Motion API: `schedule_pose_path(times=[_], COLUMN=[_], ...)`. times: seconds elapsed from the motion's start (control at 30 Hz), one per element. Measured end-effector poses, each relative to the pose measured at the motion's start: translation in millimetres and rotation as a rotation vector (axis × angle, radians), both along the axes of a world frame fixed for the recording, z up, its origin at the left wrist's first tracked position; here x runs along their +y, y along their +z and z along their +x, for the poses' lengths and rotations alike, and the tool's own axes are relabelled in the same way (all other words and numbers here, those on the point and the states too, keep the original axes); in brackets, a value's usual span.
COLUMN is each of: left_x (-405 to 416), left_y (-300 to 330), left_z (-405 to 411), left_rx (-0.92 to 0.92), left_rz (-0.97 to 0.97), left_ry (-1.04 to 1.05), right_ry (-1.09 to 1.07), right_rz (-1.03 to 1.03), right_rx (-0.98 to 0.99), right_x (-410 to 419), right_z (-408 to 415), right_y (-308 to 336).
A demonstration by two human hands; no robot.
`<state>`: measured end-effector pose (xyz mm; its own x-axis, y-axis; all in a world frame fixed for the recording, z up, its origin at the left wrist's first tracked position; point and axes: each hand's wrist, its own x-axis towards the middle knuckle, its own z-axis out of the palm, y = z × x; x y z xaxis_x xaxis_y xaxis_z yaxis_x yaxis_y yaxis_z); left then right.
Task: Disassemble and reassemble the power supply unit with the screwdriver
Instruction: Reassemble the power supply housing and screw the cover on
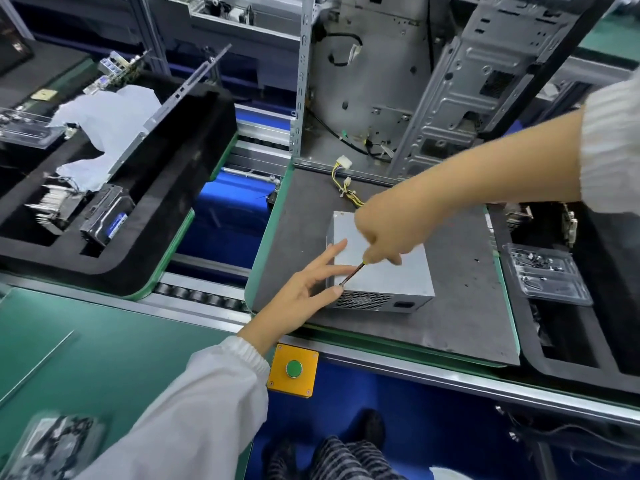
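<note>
The grey power supply unit [398, 282] lies on the dark mat [450, 323], its vent grille facing me and its yellow cable bundle [346, 188] trailing toward the back. My right hand [388, 230] grips the screwdriver [353, 273], whose shaft slants down to the unit's front left top corner. My left hand [311, 289] rests against the unit's left side with fingers straight and spread, the thumb tip touching the corner right by the screwdriver tip. The screw itself is hidden.
An open metal computer case [398, 81] stands behind the mat. A clear tray of screws [543, 271] sits at right on black foam. A black foam tray [114, 188] with parts lies at left across a roller conveyor. A yellow box with a green button [293, 369] is at the bench edge.
</note>
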<state>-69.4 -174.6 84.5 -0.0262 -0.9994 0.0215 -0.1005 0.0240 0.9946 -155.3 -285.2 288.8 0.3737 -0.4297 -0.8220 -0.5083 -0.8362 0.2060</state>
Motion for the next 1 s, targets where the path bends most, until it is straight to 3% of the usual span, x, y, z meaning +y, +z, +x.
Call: schedule_pose_path(times=[0.07, 0.13, 0.2, 0.27, 0.33, 0.47, 0.5, 0.57, 0.6, 0.67, 0.77, 0.87, 0.93, 0.97, 1.0], left_x=[-0.8, -1.6, -2.5, -5.0, -8.2, -7.3, -6.4, -5.0, -4.2, -2.0, -3.1, -13.8, -17.8, -18.6, -18.4], left_y=[-0.1, 1.4, 3.2, 3.9, 2.7, -1.2, -2.4, -3.6, -3.5, -1.9, 11.1, 33.0, 45.6, 48.6, 49.8], left_z=[3.6, 6.6, 7.5, 6.6, 3.6, -2.1, -2.3, -0.8, 0.2, 2.4, -0.4, -6.7, -10.0, -10.3, -9.3], left_rx=[-0.007, -0.006, 0.007, 0.007, -0.017, 0.080, 0.108, 0.084, 0.048, -0.050, -0.196, -0.145, -0.122, -0.123, -0.110], left_rz=[0.009, 0.011, 0.013, -0.013, -0.056, -0.051, -0.055, -0.072, -0.078, -0.100, -0.240, -0.324, -0.279, -0.249, -0.229], left_ry=[-0.019, -0.053, -0.064, 0.014, 0.105, 0.158, 0.160, 0.145, 0.130, 0.121, 0.207, 0.268, 0.277, 0.281, 0.281], right_ry=[-0.631, -0.934, -0.988, -0.868, -0.487, 1.066, 1.305, 1.452, 1.447, 1.233, 0.397, -0.331, -0.448, -0.349, -0.062], right_rz=[0.201, 0.321, 0.373, 0.315, 0.162, -0.355, -0.377, -0.353, -0.345, -0.324, -0.202, 0.003, 0.062, 0.057, -0.005], right_rx=[0.085, 0.118, 0.133, 0.078, -0.054, -0.334, -0.321, -0.198, -0.137, -0.091, -0.162, -0.101, -0.062, -0.057, -0.062], right_x=[-19.1, -35.1, -41.1, -39.9, -31.9, -8.6, -1.9, 9.4, 12.7, 18.9, 25.5, 14.5, 7.1, 6.2, 6.0], right_z=[11.2, 12.2, 8.9, 8.2, 8.3, -0.7, -5.8, -15.4, -18.8, -22.4, -9.7, 14.0, 23.7, 22.9, 17.0], right_y=[-0.3, 1.1, 1.0, -0.2, 0.1, 11.1, 15.7, 23.7, 23.4, 16.7, 6.2, 0.4, 6.9, 11.9, 12.8])
